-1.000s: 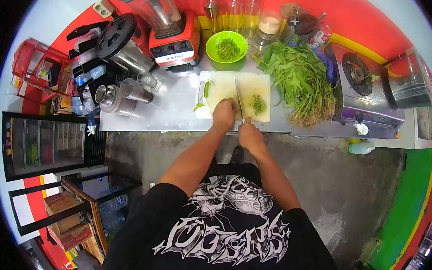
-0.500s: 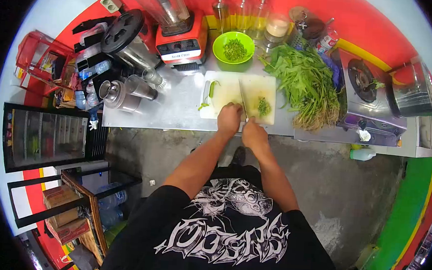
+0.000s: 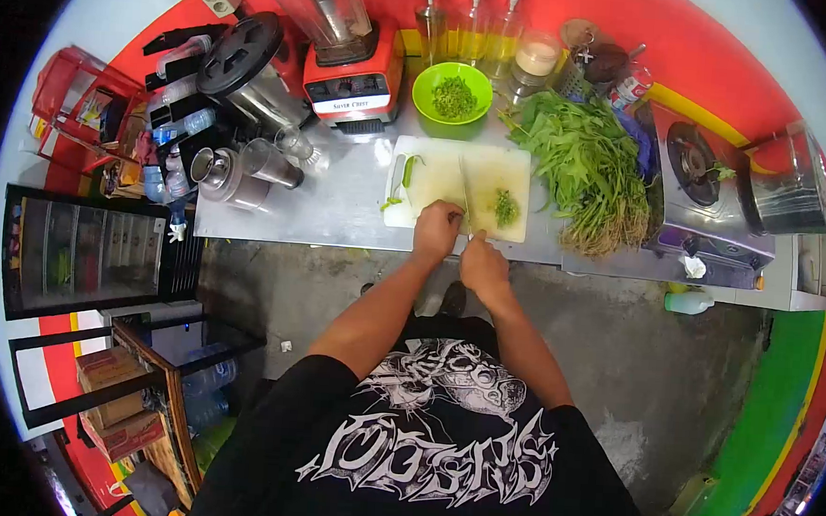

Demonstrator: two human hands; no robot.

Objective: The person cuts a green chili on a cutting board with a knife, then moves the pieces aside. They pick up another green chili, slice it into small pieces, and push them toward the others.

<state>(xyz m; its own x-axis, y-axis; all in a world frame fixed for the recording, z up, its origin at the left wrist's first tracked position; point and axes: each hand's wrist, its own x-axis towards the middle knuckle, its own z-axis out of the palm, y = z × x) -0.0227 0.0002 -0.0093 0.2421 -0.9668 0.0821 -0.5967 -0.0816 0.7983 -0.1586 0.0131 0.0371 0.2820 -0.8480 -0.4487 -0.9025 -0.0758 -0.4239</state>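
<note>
On a white cutting board (image 3: 518, 162) lies a small heap of chopped green pieces (image 3: 505, 208) at the right. A whole green chili (image 3: 409, 172) and a few green bits rest near the board's left side. My right hand (image 3: 485, 261) is closed round the handle of a knife (image 3: 465, 178), whose blade points away from me over the board. Left of the blade, my left hand (image 3: 438, 228) is closed at the board's front edge, its fingertips pinched together; what they hold is too small to name. Behind the board stands a green bowl (image 3: 427, 90) with chopped greens in it.
Leafy greens with roots (image 3: 588, 174) lie right of the board, beside a gas stove (image 3: 668, 179). A red blender (image 3: 350, 91), glass bottles (image 3: 432, 32) and a large metal container (image 3: 263, 74) stand along the back. Metal and clear cups (image 3: 272, 162) are at the left.
My right hand has shifted slightly down and left, a little farther from my left hand. The whole view has moved slightly.
</note>
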